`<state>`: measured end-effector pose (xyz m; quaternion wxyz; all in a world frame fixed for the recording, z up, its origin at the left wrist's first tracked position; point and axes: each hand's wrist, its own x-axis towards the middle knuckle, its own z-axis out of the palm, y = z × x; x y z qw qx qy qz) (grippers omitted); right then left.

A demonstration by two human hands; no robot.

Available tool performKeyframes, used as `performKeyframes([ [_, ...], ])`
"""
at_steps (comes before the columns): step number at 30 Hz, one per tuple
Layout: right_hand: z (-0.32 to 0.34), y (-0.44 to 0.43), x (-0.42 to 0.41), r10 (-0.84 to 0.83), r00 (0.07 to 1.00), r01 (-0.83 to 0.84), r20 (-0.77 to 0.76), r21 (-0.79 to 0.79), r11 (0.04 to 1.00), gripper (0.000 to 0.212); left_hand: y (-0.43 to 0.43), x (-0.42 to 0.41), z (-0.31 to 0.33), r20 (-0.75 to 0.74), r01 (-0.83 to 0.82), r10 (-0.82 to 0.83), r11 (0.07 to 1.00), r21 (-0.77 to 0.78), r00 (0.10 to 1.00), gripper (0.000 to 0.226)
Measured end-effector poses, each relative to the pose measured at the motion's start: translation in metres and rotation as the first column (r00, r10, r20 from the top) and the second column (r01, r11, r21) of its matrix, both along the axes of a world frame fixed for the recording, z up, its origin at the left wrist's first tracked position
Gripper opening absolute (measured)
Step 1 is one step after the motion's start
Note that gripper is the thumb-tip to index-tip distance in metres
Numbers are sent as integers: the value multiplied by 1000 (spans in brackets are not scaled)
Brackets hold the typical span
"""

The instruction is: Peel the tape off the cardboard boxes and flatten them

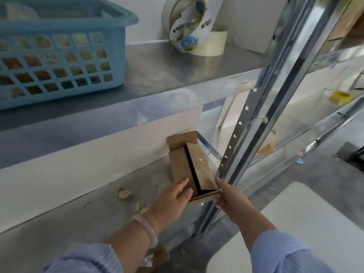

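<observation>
Box location: the cardboard box lay on the lower shelf, a little right of the frame's centre. Its far end pointed at the back wall and its right side was just beside the perforated upright post.
Box state: the top flaps stood partly open with a dark gap between them. I could not tell from my screen whether any tape was left on it.
Left hand: lay flat on the left flap, fingers straight, gripping nothing.
Right hand: thumb on top and fingers curled under the box's near right corner, pinching it.
Risk 1: I judged the box could snag on the post if drawn out. Cause: the box's right side and the right hand sat hard by the metal edge, so the knuckles could scrape too.
Risk 2: the left flap could buckle or tear. Cause: a flat press on a flap with only hollow under it.
Risk 3: the box could twist out of the hold. Cause: only one corner was pinched, and the shelf looked smooth.
Risk 4: the crumpled scraps, left of the hands, could catch on a sleeve. Cause: they looked like tape and may be sticky.
Low concern: the blue basket at upper left and the tape rolls at top centre sat well apart from both hands.
</observation>
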<state>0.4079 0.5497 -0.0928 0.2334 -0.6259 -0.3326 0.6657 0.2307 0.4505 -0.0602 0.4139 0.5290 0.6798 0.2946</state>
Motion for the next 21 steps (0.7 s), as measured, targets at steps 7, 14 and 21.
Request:
performKeyframes([
  [7,17,-9,-17,187,982,-187,16,-3,982,84,-27,-16,-6,225,-130,111,989,68,968,25],
  [14,60,-27,-55,417,839,-535,350,386,751,94,-41,-27,3,390,-243,198,968,69,899,21],
  [21,93,-51,-76,532,501,-859,683,467,209,101,-82,-79,10,686,-742,555,670,-33,471,28],
])
